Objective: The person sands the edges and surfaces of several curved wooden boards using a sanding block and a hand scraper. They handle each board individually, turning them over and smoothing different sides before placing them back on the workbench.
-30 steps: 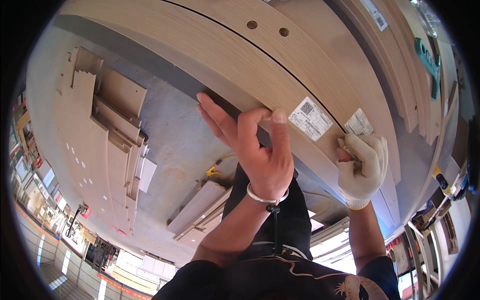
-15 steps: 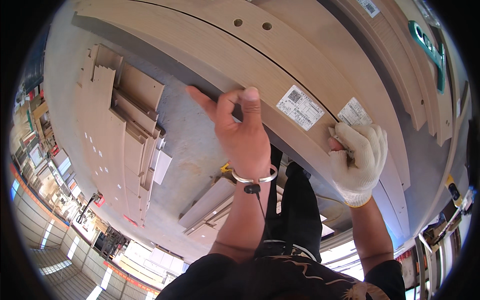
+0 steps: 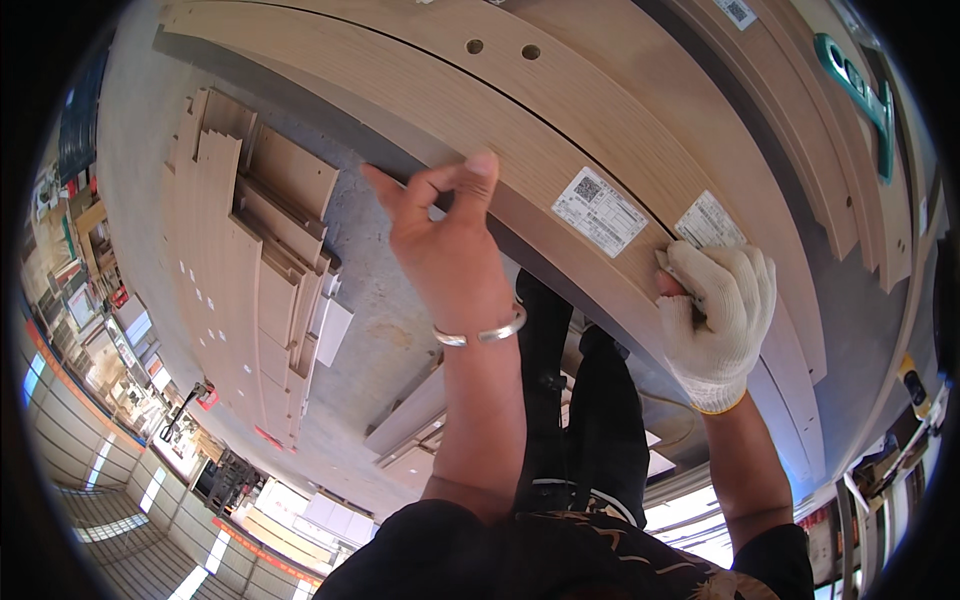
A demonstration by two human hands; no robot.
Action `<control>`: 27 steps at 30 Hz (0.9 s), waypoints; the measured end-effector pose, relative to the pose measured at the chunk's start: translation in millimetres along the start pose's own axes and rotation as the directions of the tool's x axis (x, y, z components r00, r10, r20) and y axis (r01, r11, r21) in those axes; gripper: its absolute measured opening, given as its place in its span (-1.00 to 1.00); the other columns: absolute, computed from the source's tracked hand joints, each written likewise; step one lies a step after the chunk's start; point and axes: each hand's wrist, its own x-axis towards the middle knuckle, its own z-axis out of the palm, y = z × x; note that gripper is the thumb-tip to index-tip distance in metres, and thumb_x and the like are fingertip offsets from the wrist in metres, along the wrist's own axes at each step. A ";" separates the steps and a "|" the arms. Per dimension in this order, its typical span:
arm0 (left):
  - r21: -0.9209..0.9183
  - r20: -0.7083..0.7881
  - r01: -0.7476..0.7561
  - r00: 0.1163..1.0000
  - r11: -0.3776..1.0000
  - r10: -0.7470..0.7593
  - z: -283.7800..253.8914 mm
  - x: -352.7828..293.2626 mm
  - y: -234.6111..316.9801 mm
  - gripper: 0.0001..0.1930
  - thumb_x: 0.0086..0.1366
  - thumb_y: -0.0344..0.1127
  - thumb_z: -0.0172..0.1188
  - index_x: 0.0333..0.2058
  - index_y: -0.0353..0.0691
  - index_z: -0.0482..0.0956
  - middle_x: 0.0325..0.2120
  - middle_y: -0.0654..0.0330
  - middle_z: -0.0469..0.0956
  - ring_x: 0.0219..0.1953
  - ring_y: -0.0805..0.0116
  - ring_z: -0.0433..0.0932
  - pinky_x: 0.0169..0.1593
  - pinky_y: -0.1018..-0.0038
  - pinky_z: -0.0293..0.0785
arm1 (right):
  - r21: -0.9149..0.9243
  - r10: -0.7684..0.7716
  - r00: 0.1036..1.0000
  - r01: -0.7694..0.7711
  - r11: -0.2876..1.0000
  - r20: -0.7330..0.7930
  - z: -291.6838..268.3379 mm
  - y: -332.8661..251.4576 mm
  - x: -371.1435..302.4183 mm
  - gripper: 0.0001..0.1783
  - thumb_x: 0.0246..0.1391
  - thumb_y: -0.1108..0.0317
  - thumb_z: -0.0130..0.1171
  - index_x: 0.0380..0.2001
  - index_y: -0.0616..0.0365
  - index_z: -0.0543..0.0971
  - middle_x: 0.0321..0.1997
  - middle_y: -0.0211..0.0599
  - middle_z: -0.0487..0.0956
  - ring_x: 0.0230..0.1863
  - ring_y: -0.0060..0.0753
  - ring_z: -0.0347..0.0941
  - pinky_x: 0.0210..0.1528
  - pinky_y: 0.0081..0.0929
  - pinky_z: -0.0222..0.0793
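A long, curved wood-grain panel point(image 3: 400, 105) lies across the surface before me, with a second panel point(image 3: 610, 110) beside it, a thin dark gap between them. My left hand point(image 3: 445, 225), bare with a silver bangle at the wrist, is over the near edge of the closer panel. Its index finger is stretched out, the thumb apart from it. My right hand point(image 3: 722, 310), in a white knit glove with the thumb tip bare, is closed at the panels near two white printed labels point(image 3: 600, 212). What its fingers hold is hidden.
At left on the grey floor, stacked wooden panels point(image 3: 215, 240) have stepped ends. More boards point(image 3: 410, 415) lie by my legs. Further curved pieces point(image 3: 800, 130) lie at the right, with a green-handled tool point(image 3: 855, 100) on them. A yellow-and-black tool point(image 3: 912, 385) is at the right rim.
My left hand has moved left and slightly away from me along the panel's near edge. The right hand stays almost in place, still closed.
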 end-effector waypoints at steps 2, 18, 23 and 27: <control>0.034 -0.006 0.028 1.000 0.999 -0.028 0.6 3.9 2.4 -0.77 0.32 -0.19 0.59 -0.28 -0.22 0.79 0.62 -0.42 -0.09 0.72 -0.12 -0.16 0.62 0.14 -0.04 | 0.002 -0.002 1.000 0.002 1.000 0.002 0.3 0.6 -0.7 -0.65 -0.13 0.53 0.49 -0.20 0.01 0.74 -0.33 -0.44 0.62 -0.29 -0.28 0.47 -0.14 -0.21 0.25; -0.014 0.028 0.023 0.999 1.000 -0.023 5.0 -35.0 -11.4 -0.78 0.27 -0.25 0.63 -0.33 -0.19 0.75 0.63 -0.41 -0.13 0.70 -0.25 -0.12 0.62 0.03 -0.02 | -0.010 -0.011 1.000 0.010 1.000 -0.029 1.6 -1.8 1.0 -0.59 -0.18 0.57 0.47 -0.18 -0.01 0.71 -0.32 -0.42 0.58 -0.27 -0.25 0.49 -0.13 -0.22 0.27; 0.092 -0.068 -0.053 0.996 0.994 0.060 -1.7 18.5 -7.6 -0.79 0.23 -0.23 0.65 -0.31 -0.17 0.80 0.65 -0.33 -0.10 0.70 -0.22 -0.11 0.66 0.00 -0.13 | -0.026 -0.016 1.000 0.016 1.000 -0.026 2.2 -1.9 1.1 -0.59 -0.17 0.57 0.47 -0.17 -0.01 0.71 -0.31 -0.42 0.59 -0.27 -0.25 0.49 -0.12 -0.22 0.28; 0.060 -0.082 -0.106 0.990 0.993 0.111 -7.2 44.0 -7.5 -0.78 0.25 -0.21 0.64 -0.30 -0.17 0.80 0.65 -0.31 -0.10 0.70 -0.21 -0.11 0.67 0.01 -0.16 | -0.021 -0.009 1.000 0.008 1.000 -0.018 0.7 -3.2 0.9 -0.59 -0.17 0.56 0.48 -0.16 0.02 0.70 -0.30 -0.41 0.60 -0.28 -0.24 0.50 -0.12 -0.21 0.28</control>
